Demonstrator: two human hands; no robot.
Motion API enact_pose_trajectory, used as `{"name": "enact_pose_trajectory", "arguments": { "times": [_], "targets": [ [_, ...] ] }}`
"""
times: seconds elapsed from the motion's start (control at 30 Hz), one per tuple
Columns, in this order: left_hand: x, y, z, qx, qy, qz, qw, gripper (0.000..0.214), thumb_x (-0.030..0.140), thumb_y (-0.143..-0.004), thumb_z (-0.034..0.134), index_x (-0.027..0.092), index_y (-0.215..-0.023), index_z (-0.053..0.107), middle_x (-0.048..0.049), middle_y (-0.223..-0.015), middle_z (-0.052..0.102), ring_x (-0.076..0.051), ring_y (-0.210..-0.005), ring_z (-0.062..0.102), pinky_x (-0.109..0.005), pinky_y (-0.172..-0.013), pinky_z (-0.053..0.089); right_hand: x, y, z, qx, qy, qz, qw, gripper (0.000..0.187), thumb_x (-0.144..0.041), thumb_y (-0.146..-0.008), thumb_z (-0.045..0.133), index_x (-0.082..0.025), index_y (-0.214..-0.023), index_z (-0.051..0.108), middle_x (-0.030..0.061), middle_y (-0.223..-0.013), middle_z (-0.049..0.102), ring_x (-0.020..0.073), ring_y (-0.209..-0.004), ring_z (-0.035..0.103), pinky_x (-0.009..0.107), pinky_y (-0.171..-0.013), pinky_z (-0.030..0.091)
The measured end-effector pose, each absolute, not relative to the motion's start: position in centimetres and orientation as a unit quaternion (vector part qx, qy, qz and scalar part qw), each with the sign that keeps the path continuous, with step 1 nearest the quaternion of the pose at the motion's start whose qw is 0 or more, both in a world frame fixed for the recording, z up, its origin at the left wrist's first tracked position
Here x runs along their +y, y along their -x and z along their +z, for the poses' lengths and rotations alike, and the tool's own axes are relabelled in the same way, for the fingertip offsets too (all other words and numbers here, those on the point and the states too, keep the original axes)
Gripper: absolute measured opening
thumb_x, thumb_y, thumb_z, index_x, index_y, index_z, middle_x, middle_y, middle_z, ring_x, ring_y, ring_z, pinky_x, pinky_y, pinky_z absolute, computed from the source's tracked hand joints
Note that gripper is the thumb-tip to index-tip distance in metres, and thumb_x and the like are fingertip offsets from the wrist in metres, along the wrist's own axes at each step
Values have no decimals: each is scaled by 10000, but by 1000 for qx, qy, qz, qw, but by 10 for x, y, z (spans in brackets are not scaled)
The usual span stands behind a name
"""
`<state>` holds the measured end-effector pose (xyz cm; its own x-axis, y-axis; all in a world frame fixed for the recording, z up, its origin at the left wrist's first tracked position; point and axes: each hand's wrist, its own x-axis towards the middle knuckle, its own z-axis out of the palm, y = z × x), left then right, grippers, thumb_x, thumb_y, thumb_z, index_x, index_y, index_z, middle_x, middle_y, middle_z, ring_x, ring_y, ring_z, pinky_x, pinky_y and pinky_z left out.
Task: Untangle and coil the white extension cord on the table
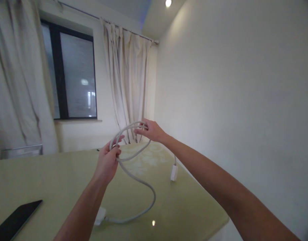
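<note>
My left hand (107,160) and right hand (150,130) both gripping a looped white cable (134,175) above the bench (43,177), plug (100,216) resting on it

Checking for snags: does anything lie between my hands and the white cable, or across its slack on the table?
Nothing visible does. Left hand and right hand both grip the looped cable; its slack runs over bare table to the plug. The dark tablet lies apart, far left.

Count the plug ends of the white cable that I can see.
2. One plug lies on the table, nearer than the left hand; the other plug dangles below the right hand. Both hands hold the white cable; none seems hidden.
</note>
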<state>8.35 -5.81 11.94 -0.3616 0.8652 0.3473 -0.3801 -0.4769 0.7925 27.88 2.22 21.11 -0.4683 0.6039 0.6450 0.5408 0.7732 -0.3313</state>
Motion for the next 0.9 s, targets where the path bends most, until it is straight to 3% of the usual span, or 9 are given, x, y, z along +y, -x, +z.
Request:
{"name": "enact_pose_trajectory", "arguments": {
  "times": [0.13,0.27,0.33,0.43,0.5,0.57,0.67,0.8,0.9],
  "targets": [
    [-59,-75,124,248,-356,757,489,490,39,-448,665,139,-907,807,-67,-1039,734,-94,-722,552,-152,-545,444,28,-281,185,-782,249,298,488,506,-643,-893,614,-165,-826,765,-20,-599,531,118,-562,444,256,-562,337],
    [-59,-76,112,299,-405,669,547,419,166,-578,754,149,-997,770,-66,-841,722,-136,-621,591,-230,-535,487,47,-276,145,-550,286,419,664,412,-567,-838,643,-168,-797,738,34,-713,636,132,-605,516,264,-581,413],
    [-55,-78,102,337,-420,665,517,338,275,-655,762,154,-970,742,-21,-717,655,-99,-517,506,-203,-469,400,51,-271,124,-529,339,376,681,319,-470,-839,643,-168,-882,736,33,-728,644,146,-608,534,272,-579,429],
    [-49,-79,92,398,-451,687,409,290,386,-715,723,163,-899,705,31,-648,549,-68,-474,389,-180,-432,263,40,-261,98,-620,387,144,667,255,-280,-869,623,-185,-1087,718,54,-850,688,201,-767,622,334,-737,503],
    [-48,-77,92,440,-490,665,353,288,430,-742,691,172,-869,686,35,-630,525,-80,-486,386,-189,-437,250,23,-252,88,-711,372,-21,596,255,-205,-915,598,-218,-1144,710,83,-959,714,243,-931,643,392,-893,490],
    [-51,-76,97,462,-515,637,340,298,465,-765,671,191,-884,662,42,-607,517,-97,-480,394,-203,-429,257,8,-241,84,-805,320,-99,491,212,-224,-980,580,-244,-1137,720,87,-975,725,255,-966,644,393,-910,476],
    [-55,-74,102,449,-480,637,404,362,470,-761,695,222,-1014,624,52,-650,570,-94,-460,404,-219,-443,348,3,-234,83,-851,279,-82,437,210,-284,-1042,550,-248,-1142,732,75,-962,740,231,-923,663,346,-863,488],
    [-52,-65,96,384,-397,631,544,457,380,-705,796,206,-1084,609,65,-703,605,-46,-474,409,-271,-658,538,31,-256,83,-791,326,5,518,221,-253,-1050,543,-230,-1136,745,74,-1056,772,214,-994,690,324,-913,491],
    [-44,-60,87,367,-391,617,577,445,319,-703,814,208,-1085,615,65,-705,604,-53,-533,494,-297,-783,568,51,-283,83,-719,427,14,548,233,-227,-1046,515,-203,-1078,744,95,-1067,771,236,-996,694,346,-925,498]
  ]
}}
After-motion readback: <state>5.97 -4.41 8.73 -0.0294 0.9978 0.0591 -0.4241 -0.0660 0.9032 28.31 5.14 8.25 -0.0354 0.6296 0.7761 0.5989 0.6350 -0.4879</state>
